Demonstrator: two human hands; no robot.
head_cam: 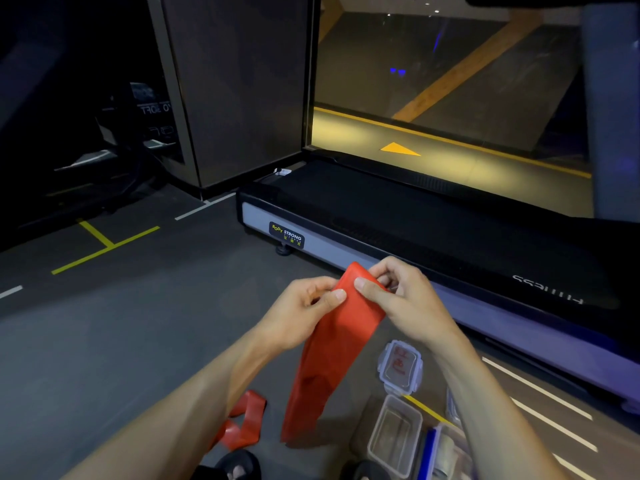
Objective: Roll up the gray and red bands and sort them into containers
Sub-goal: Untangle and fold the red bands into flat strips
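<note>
A red band [332,355] hangs in front of me, its lower end reaching down to the dark floor. My left hand [301,313] pinches its top edge from the left, and my right hand [401,299] pinches the same folded top from the right. A second red band [244,424] lies crumpled on the floor under my left forearm. An open clear container [394,434] stands on the floor at the lower right, and a clear lid [400,367] lies just beyond it. A gray roll shows inside another container [446,448] with a blue edge beside my right forearm.
A black treadmill [433,237] with a silver side rail runs across the floor just beyond my hands. Yellow and white lines mark the floor. A dark pillar stands at the back left. My sandalled feet [239,465] show at the bottom edge.
</note>
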